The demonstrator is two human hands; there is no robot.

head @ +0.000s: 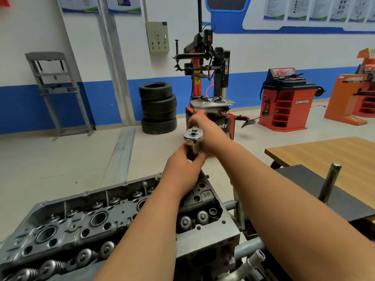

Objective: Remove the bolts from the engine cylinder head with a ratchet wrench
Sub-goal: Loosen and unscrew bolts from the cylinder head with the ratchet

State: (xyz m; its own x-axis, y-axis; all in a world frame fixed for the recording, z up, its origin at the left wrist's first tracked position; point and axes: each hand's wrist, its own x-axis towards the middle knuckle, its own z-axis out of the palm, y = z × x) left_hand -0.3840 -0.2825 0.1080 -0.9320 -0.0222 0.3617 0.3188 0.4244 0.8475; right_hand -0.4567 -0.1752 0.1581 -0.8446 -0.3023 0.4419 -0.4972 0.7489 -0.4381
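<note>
- Left hand (182, 167): above the far end of the cylinder head (101, 220). Thumb and fingers are curled round the extension bar (195, 148), steadying it upright.
- Right hand (204, 126): just beyond the far end of the cylinder head and higher than the left hand. It is motion-blurred, with fingers wrapped round the handle of the ratchet wrench (192, 136). The handle itself is hidden by the hand.
- Ratchet wrench: round chromed head facing up, seated on top of the extension bar, above the cylinder head's top face.
- Bolt being worked: hidden under the left hand at the far end of the cylinder head. Whether the socket sits fully on it cannot be told.
- Cylinder head: grey casting on a stand, with valve springs and open bores along its length.
- Risk, judged: the tall extension bar invites tilt. If the left hand lets it lean while the right hand pulls, the socket may ride off and round the bolt head.
- Risk, judged: a tight bolt breaking loose suddenly could throw the right hand off the handle or drive knuckles into the casting edge.
- Risk, judged: a ratchet set the wrong way would tighten rather than loosen.
- Beyond the cylinder head: stack of tyres (158, 108), tyre changer (209, 78), wheel balancer (288, 98).
- Right of the cylinder head: wooden table (334, 155), steel post (329, 183).
</note>
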